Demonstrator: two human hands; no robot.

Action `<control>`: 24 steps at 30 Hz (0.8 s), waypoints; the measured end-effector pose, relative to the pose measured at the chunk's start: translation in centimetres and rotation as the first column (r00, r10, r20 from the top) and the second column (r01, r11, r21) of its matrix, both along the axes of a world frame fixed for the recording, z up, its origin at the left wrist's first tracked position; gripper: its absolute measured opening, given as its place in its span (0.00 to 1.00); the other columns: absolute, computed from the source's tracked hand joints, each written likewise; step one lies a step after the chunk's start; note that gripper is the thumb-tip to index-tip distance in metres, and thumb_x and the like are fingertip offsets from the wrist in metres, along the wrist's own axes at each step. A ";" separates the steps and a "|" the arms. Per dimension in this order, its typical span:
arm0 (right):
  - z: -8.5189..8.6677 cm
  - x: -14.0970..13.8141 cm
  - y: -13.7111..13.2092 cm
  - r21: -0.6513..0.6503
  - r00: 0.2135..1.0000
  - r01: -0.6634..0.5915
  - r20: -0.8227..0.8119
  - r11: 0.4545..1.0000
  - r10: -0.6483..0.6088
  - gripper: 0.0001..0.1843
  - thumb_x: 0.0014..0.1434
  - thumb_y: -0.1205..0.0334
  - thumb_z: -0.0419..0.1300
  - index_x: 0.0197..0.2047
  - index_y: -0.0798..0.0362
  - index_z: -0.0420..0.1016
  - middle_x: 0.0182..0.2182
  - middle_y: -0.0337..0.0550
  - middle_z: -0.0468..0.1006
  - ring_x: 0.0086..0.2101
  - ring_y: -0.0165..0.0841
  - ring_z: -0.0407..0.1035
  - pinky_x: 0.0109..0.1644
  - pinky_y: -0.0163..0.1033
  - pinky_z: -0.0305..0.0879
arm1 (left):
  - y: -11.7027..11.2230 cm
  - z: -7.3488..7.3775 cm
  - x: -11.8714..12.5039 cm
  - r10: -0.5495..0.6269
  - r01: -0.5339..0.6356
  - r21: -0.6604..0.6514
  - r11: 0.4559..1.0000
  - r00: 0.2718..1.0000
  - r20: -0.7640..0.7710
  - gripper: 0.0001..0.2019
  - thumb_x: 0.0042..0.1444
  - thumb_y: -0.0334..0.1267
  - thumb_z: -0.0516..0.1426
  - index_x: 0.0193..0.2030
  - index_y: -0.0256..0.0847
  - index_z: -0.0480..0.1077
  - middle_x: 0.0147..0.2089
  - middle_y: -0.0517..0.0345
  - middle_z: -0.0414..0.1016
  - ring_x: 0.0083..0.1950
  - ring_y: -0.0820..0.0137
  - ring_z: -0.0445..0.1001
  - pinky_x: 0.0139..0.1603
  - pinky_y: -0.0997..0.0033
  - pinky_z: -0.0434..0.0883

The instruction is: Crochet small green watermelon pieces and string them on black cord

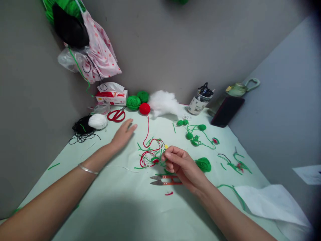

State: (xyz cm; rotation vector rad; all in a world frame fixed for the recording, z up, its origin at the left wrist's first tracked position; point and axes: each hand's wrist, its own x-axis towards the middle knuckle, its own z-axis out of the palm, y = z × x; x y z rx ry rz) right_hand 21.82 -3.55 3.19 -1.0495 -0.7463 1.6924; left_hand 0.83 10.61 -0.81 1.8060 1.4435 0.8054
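Pinched a slim, yellow-marked item [166, 146], too small to identify, in the right hand [179, 164].
Held the left hand [123, 135] empty, fingers loosely spread, near red-handled metal scissors [116, 115]. Had a tangle of red, white and green yarn [149, 160] just beside the right fingertips, on a pale green surface [112, 207], with orange-handled metal snips [163, 183] nearer.

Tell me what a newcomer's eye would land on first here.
Probably the bright red yarn ball at the back of the table, between two green balls and a heap of white fluff. Next come the hands: the left hand open near the red-handled scissors, the right hand apparently pinching a small yellow item above tangled yarn.
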 end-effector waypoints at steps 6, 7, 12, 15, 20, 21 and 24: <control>1.7 0.5 -0.5 0.032 0.998 0.066 0.009 0.997 -0.067 0.12 0.54 0.58 0.70 0.29 0.56 0.73 0.28 0.38 0.74 0.20 0.19 0.57 0.24 0.28 0.52 | -5.6 -1.2 9.0 -0.454 0.469 -0.032 0.883 0.869 0.197 0.28 0.62 0.48 0.50 0.65 0.34 0.63 0.73 0.41 0.56 0.74 0.58 0.53 0.73 0.57 0.51; 1.9 0.8 -0.7 0.040 0.996 0.082 0.012 0.996 -0.083 0.12 0.54 0.58 0.70 0.29 0.56 0.73 0.28 0.38 0.74 0.20 0.19 0.57 0.24 0.28 0.52 | -6.0 -0.6 10.0 -0.504 0.550 -0.078 0.831 0.806 0.312 0.26 0.63 0.48 0.49 0.64 0.36 0.64 0.71 0.42 0.59 0.72 0.59 0.58 0.71 0.58 0.56; 2.2 2.9 -2.1 0.061 0.984 0.088 0.152 0.994 -0.097 0.12 0.55 0.56 0.69 0.29 0.54 0.72 0.27 0.36 0.72 0.20 0.20 0.57 0.25 0.30 0.53 | -4.2 3.6 8.3 -0.451 0.541 -0.083 0.837 0.769 0.453 0.16 0.61 0.44 0.53 0.49 0.37 0.72 0.55 0.45 0.76 0.57 0.60 0.72 0.59 0.60 0.67; 1.8 4.0 -2.6 0.120 0.902 0.023 0.426 0.993 -0.072 0.12 0.57 0.55 0.67 0.30 0.53 0.74 0.26 0.37 0.72 0.22 0.23 0.59 0.28 0.32 0.57 | -3.0 5.3 3.6 -0.547 0.567 -0.079 0.820 0.817 0.186 0.09 0.59 0.44 0.56 0.39 0.40 0.71 0.43 0.53 0.77 0.47 0.63 0.74 0.49 0.63 0.69; 2.1 5.4 -3.9 0.227 0.506 -0.258 0.860 0.939 -0.069 0.10 0.63 0.57 0.60 0.32 0.51 0.77 0.45 0.47 0.76 0.41 0.36 0.71 0.32 0.35 0.61 | -5.1 4.8 -2.1 -0.694 0.660 -0.223 0.717 0.648 -0.313 0.09 0.53 0.42 0.61 0.39 0.43 0.71 0.42 0.57 0.72 0.45 0.62 0.69 0.44 0.65 0.64; 2.4 5.7 -4.3 0.243 0.431 -0.289 0.897 0.926 -0.101 0.11 0.65 0.57 0.58 0.33 0.50 0.77 0.48 0.48 0.76 0.45 0.38 0.71 0.32 0.36 0.61 | -5.7 4.4 -2.5 -0.699 0.670 -0.226 0.707 0.613 -0.367 0.07 0.53 0.40 0.61 0.38 0.43 0.71 0.41 0.56 0.71 0.45 0.62 0.68 0.44 0.65 0.64; 3.2 6.3 -5.8 0.265 0.284 -0.338 0.944 0.903 -0.171 0.12 0.67 0.57 0.54 0.36 0.50 0.75 0.48 0.50 0.75 0.44 0.38 0.71 0.34 0.37 0.63 | -6.9 3.9 -2.5 -0.704 0.714 -0.174 0.679 0.565 -0.430 0.04 0.58 0.33 0.53 0.33 0.41 0.69 0.38 0.55 0.70 0.44 0.62 0.67 0.45 0.65 0.62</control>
